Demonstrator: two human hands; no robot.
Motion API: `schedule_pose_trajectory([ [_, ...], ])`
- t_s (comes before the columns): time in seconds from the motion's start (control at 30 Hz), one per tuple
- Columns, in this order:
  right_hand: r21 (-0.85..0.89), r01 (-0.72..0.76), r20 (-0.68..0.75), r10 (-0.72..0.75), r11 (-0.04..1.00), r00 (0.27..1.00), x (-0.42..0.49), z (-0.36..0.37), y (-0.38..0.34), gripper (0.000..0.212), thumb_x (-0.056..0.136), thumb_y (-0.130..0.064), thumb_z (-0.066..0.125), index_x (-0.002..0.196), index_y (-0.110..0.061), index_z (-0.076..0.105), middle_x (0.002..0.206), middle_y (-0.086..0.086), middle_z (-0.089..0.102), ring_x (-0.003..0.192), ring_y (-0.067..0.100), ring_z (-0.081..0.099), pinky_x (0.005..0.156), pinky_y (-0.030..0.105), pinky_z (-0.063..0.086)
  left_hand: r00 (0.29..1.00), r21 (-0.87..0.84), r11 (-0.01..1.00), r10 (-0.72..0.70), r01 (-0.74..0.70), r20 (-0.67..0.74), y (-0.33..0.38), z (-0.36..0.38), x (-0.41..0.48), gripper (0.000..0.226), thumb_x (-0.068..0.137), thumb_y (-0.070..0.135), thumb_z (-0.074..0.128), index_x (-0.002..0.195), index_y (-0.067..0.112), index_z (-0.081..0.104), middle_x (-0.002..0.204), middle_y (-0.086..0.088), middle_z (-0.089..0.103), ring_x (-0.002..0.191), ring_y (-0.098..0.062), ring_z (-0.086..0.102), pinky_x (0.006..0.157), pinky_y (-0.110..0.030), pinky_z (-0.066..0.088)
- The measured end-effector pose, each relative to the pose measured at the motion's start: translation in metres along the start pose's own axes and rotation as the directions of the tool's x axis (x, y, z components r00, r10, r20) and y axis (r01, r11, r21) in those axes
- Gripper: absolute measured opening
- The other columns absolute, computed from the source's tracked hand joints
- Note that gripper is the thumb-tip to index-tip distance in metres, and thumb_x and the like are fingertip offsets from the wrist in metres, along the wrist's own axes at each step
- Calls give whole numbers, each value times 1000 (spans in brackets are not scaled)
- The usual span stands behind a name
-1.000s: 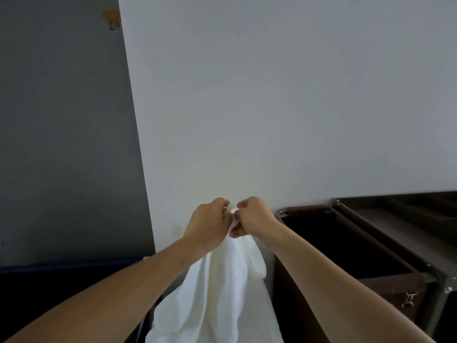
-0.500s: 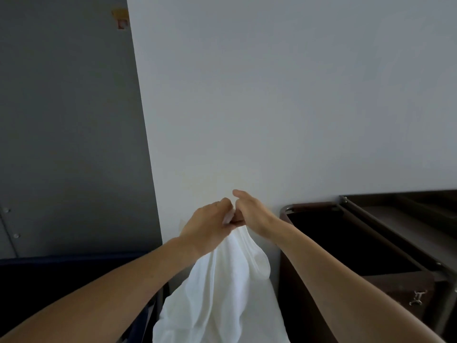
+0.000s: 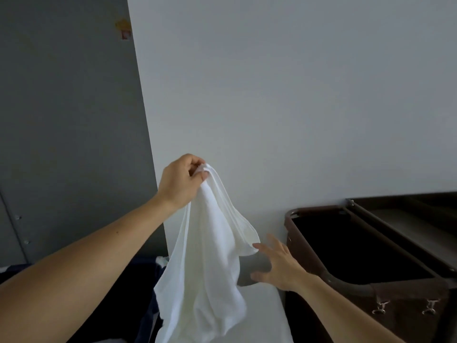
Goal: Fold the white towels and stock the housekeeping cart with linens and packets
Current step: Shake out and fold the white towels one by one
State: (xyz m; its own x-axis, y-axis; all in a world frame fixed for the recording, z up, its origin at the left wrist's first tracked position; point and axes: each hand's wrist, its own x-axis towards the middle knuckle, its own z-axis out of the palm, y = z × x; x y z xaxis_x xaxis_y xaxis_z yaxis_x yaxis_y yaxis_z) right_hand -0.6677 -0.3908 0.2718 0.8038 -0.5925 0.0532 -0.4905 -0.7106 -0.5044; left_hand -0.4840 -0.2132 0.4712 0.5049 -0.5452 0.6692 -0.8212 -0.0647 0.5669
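A white towel point(image 3: 210, 263) hangs in the air in front of the white wall. My left hand point(image 3: 181, 180) pinches its top corner and holds it up. My right hand point(image 3: 278, 264) is lower and to the right, fingers spread, its fingertips touching the towel's drooping right edge. The towel's lower part runs out of the bottom of the frame. To the right stands the brown housekeeping cart point(image 3: 405, 300) with a dark, open bag compartment.
A dark blue bin point(image 3: 138, 280) with some white cloth at its rim sits at the lower left, behind my left arm. A grey door point(image 3: 61, 120) fills the left side. The cart's upper shelf point(image 3: 408, 219) is at the far right.
My hands were together at the towel's top. My right hand has let go and dropped down to the right edge. My left hand has lifted the corner higher.
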Motion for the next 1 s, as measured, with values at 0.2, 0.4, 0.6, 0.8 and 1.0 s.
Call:
schedule_pose_trajectory([
  [0.2,-75,71,0,-71,995,997,35,-30,-14,64,92,-59,57,149,-50,30,160,-12,13,143,23,32,116,40,32,994,-80,992,94,-98,-46,11,-54,39,18,90,19,72,97,34,64,95,13,71,85,-2,66,73,-13,45],
  [0.4,116,147,-40,-143,982,989,51,-74,-51,13,98,-36,56,89,-32,65,82,-12,69,81,13,69,72,23,48,984,-42,998,34,-42,-176,-6,-106,76,15,89,18,72,98,27,65,96,6,72,87,-13,66,83,-30,51],
  [0.6,-75,205,-529,-213,976,822,46,-237,-125,33,92,-52,48,74,-28,59,65,-12,68,68,10,64,67,33,48,942,20,994,-92,104,-323,-34,-162,121,19,91,20,71,110,16,68,111,-5,71,102,-23,65,90,-37,51],
  [0.8,-146,86,-645,-161,985,747,51,-307,-193,32,97,-41,40,77,-19,51,88,4,63,85,28,58,68,34,42,917,-36,980,-196,196,-349,-30,-179,157,29,93,27,68,117,9,70,114,-9,69,95,-26,63,84,-35,47],
  [1.0,-47,78,-804,-84,996,588,42,-323,-199,35,98,-40,42,74,-16,48,74,2,58,74,31,58,56,31,33,941,-152,981,-162,121,-297,-16,-176,158,29,93,25,69,119,13,69,108,-2,66,95,-21,60,80,-34,48],
])
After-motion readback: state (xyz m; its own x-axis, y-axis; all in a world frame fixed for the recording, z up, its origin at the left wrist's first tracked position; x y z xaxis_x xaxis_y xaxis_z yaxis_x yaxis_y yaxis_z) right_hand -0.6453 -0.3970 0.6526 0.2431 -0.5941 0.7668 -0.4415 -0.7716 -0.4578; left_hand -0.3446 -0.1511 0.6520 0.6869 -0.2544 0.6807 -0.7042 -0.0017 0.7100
